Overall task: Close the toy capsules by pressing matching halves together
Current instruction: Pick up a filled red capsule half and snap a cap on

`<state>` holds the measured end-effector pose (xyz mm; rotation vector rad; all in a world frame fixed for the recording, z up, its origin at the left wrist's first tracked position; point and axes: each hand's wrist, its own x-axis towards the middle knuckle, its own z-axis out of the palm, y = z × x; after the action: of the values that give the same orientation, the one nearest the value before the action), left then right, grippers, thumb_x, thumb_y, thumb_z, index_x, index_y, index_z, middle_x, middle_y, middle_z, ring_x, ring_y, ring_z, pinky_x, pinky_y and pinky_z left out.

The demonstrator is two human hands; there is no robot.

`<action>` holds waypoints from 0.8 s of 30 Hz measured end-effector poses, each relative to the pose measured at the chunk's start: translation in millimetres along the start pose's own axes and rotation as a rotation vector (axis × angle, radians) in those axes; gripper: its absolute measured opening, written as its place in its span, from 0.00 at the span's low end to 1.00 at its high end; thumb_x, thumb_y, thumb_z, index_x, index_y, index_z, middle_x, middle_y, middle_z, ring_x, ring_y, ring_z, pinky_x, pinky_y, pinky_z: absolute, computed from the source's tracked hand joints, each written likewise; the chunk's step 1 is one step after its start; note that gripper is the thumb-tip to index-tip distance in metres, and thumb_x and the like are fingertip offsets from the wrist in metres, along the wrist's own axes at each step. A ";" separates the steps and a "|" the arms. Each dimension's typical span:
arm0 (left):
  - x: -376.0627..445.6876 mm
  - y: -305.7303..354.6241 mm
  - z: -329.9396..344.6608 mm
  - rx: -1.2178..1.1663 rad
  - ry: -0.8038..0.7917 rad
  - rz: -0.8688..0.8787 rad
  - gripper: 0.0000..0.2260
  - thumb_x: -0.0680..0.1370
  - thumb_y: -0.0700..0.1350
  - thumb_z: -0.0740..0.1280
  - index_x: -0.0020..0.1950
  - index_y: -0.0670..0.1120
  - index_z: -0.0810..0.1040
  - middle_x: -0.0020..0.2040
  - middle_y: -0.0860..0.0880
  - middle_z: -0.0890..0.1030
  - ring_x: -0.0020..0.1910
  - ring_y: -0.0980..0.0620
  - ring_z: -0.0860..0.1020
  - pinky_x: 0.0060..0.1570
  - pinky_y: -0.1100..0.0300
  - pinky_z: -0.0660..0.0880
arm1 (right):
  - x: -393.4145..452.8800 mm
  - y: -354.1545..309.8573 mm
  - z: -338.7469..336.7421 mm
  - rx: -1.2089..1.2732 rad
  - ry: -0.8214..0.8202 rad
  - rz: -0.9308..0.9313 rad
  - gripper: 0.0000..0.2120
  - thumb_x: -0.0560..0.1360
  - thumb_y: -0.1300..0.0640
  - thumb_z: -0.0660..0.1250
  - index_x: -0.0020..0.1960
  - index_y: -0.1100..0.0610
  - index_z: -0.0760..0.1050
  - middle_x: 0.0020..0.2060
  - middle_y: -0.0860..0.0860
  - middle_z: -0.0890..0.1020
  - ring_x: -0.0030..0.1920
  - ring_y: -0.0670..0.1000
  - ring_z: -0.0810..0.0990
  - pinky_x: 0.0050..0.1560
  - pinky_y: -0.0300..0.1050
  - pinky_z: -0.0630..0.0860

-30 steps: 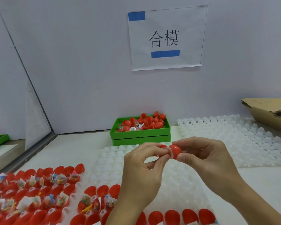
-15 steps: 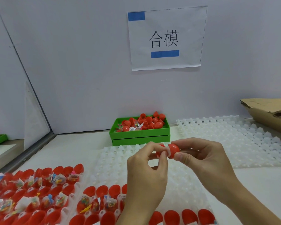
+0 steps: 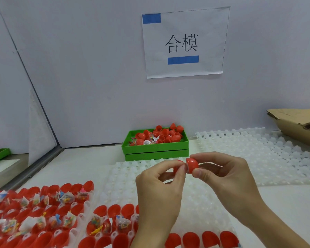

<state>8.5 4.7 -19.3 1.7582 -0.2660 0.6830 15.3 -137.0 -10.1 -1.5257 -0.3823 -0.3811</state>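
Both hands were raised above the middle of the white worktop, holding one red capsule between them. The right hand pinched the capsule's right half between thumb and forefinger, the thumb tip pressed on its near side. The left hand had its fingers curled round the other half, which was mostly hidden behind the fingertips; only a sliver of red showed there. A pale band sat at the seam where the two halves met, so I cannot tell whether they were fully pressed together.

Under the hands lay a clear plastic tray with rows of cups. Its near left part held open red halves, several of them with small bagged toys inside; more red halves stood in a row at the worktop's near edge. A second clear tray lay toward the right edge. At the back edge, against the wall, stood a green bin heaped with red capsules. A paper sign with blue tape was fixed on the wall above it. A torn cardboard box sat at the far right corner.
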 end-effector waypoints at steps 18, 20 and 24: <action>1.1 1.0 -3.7 0.016 -0.107 0.084 0.20 0.72 0.43 0.75 0.58 0.63 0.78 0.50 0.64 0.82 0.51 0.62 0.81 0.51 0.67 0.79 | 2.0 -2.5 -8.8 -0.030 -0.033 0.021 0.11 0.67 0.54 0.72 0.48 0.54 0.84 0.39 0.51 0.87 0.39 0.51 0.86 0.40 0.38 0.81; 2.9 1.4 -6.2 -0.067 -0.157 0.041 0.13 0.70 0.46 0.75 0.53 0.57 0.82 0.47 0.60 0.84 0.50 0.57 0.82 0.52 0.63 0.80 | 2.0 -3.4 -10.1 -0.032 -0.068 0.032 0.13 0.66 0.52 0.71 0.48 0.55 0.84 0.38 0.51 0.87 0.38 0.50 0.86 0.40 0.38 0.81; 4.8 3.9 -10.1 -0.159 -0.258 0.022 0.12 0.67 0.51 0.74 0.50 0.56 0.82 0.46 0.57 0.84 0.51 0.55 0.82 0.50 0.66 0.79 | 2.1 -4.1 -10.6 -0.031 -0.096 0.046 0.16 0.65 0.47 0.71 0.47 0.56 0.83 0.38 0.52 0.87 0.36 0.50 0.85 0.39 0.39 0.81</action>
<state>7.3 13.8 -11.8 1.6914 -0.5037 0.4368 15.3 -147.7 -5.5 -1.5843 -0.4168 -0.2797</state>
